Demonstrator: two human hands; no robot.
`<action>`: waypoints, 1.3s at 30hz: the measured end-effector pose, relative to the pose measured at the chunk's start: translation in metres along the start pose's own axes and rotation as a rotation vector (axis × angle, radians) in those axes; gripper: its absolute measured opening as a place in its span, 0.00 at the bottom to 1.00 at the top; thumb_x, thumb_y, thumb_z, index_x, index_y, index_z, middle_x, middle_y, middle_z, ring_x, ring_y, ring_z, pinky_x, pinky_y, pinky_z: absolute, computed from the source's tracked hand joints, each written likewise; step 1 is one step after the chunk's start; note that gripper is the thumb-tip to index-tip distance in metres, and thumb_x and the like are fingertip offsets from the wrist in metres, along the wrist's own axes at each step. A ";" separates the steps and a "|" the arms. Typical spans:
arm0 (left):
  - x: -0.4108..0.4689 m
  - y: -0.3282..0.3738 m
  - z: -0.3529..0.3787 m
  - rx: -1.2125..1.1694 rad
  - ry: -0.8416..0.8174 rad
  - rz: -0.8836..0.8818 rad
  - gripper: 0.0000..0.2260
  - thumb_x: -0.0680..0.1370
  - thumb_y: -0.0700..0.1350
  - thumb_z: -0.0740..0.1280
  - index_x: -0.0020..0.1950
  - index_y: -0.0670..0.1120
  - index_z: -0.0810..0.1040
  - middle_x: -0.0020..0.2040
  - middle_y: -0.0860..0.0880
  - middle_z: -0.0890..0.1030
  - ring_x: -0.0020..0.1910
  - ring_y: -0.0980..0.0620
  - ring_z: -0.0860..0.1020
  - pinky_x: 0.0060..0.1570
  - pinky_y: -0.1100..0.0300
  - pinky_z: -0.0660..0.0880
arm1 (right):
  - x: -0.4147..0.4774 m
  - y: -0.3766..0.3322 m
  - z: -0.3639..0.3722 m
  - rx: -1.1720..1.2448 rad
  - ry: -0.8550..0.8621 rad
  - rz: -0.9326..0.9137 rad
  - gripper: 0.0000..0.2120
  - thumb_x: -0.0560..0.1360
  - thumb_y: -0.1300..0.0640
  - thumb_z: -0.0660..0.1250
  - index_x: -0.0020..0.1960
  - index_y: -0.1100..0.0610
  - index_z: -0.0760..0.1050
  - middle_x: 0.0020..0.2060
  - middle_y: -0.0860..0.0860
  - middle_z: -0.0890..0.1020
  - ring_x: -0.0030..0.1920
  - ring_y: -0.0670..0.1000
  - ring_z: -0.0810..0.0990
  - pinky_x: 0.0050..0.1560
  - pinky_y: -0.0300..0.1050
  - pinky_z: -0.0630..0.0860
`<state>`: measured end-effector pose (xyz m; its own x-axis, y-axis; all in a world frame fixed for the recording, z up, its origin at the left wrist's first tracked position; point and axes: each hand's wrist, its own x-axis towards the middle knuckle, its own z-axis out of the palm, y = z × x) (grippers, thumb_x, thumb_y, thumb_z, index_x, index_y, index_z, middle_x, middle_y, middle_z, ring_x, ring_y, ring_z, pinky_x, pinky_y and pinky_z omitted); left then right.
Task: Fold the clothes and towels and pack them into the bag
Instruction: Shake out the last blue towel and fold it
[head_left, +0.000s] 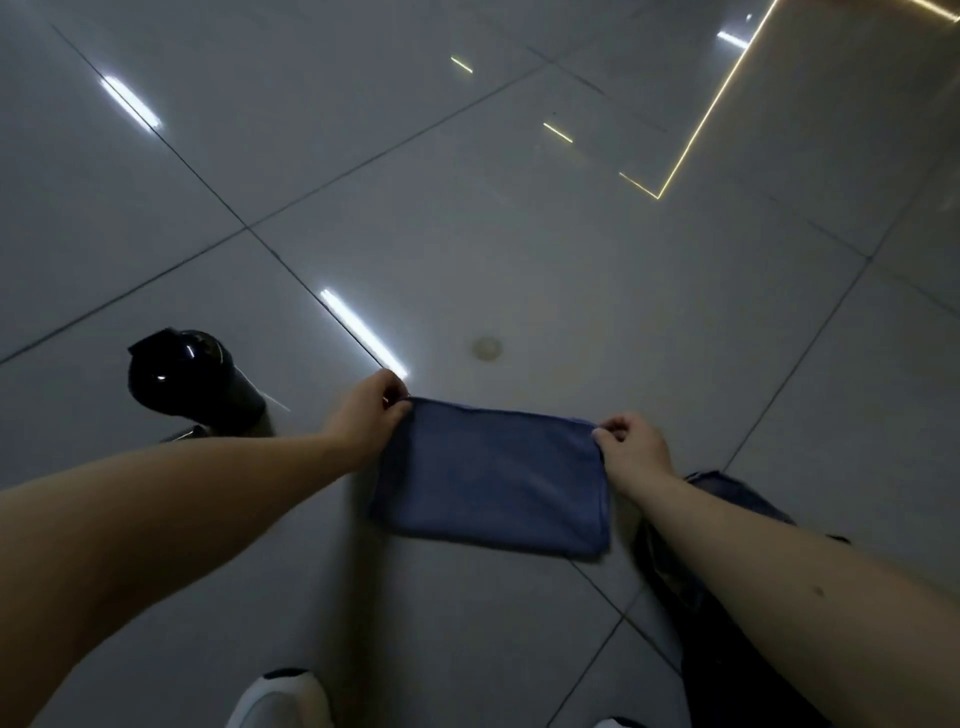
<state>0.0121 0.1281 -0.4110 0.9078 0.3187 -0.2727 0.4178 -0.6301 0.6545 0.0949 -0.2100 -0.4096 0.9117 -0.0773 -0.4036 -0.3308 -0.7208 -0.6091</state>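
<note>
A blue towel (493, 483) lies folded into a rectangle on the grey tiled floor, in the lower middle of the head view. My left hand (371, 415) pinches its far left corner. My right hand (631, 447) pinches its far right corner. Both arms reach forward from the bottom edge. A dark blue garment (727, 493) lies on the floor under my right forearm, mostly hidden by the arm. No bag is plainly in view.
A black round-topped container (192, 379) stands on the floor to the left of my left hand. A white shoe (283, 699) shows at the bottom edge. Glossy grey floor tiles (519, 234) stretch beyond the towel.
</note>
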 end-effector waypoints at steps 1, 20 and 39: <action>-0.001 0.000 0.001 0.042 0.030 0.043 0.07 0.76 0.41 0.71 0.52 0.46 0.77 0.50 0.48 0.79 0.48 0.45 0.79 0.52 0.51 0.76 | -0.002 -0.002 0.001 -0.003 0.035 -0.002 0.06 0.78 0.57 0.69 0.54 0.57 0.76 0.45 0.53 0.80 0.51 0.58 0.80 0.47 0.42 0.69; -0.058 -0.012 0.077 0.698 -0.105 0.434 0.37 0.79 0.67 0.48 0.82 0.47 0.50 0.82 0.46 0.46 0.81 0.47 0.43 0.78 0.45 0.44 | -0.094 0.080 0.009 -0.861 -0.230 -0.827 0.35 0.76 0.44 0.60 0.79 0.57 0.60 0.80 0.55 0.58 0.79 0.58 0.57 0.75 0.57 0.63; -0.123 0.131 0.183 0.587 -0.226 0.595 0.10 0.74 0.48 0.69 0.53 0.46 0.78 0.49 0.46 0.78 0.47 0.45 0.76 0.41 0.51 0.72 | 0.003 -0.012 -0.014 -0.134 -0.160 0.168 0.16 0.71 0.55 0.76 0.54 0.62 0.78 0.50 0.58 0.82 0.46 0.54 0.77 0.49 0.48 0.77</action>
<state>-0.0380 -0.1230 -0.4212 0.9412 -0.2890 -0.1749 -0.2338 -0.9311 0.2800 0.1050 -0.2107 -0.3939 0.7932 -0.1011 -0.6005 -0.4290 -0.7927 -0.4332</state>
